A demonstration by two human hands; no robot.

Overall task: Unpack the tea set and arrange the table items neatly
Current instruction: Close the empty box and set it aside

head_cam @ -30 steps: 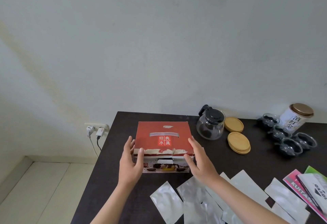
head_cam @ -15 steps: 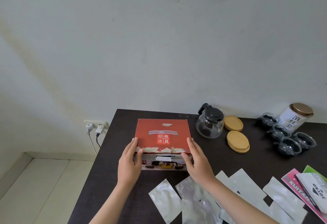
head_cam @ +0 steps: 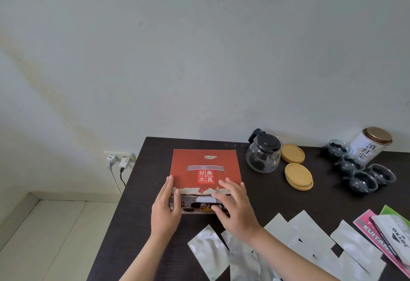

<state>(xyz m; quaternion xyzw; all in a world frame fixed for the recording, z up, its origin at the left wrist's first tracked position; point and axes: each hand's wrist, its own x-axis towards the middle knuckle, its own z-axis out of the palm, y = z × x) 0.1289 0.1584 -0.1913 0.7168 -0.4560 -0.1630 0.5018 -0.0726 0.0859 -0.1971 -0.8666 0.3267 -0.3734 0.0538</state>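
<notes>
A red tea set box [head_cam: 205, 165] with white Chinese characters lies closed on the dark table [head_cam: 146, 187], near its left end. My left hand [head_cam: 166, 209] presses flat against the box's near left corner. My right hand [head_cam: 235, 209] is blurred, fingers spread, over the near right corner and front face. A glass teapot [head_cam: 264, 154] with a black lid stands right of the box. Several small glass cups [head_cam: 359, 169] cluster at the far right beside a white tea canister [head_cam: 370, 145].
Two stacks of round wooden coasters [head_cam: 298, 176] lie between teapot and cups. Several silver foil pouches [head_cam: 306, 232] are scattered along the near edge. Coloured leaflets [head_cam: 386, 232] lie at the right edge. A wall socket with plugs [head_cam: 119, 159] is left of the table.
The box has been lowered onto the table. My right hand has shifted from the box's right side onto its near right corner and front, fingers now spread.
</notes>
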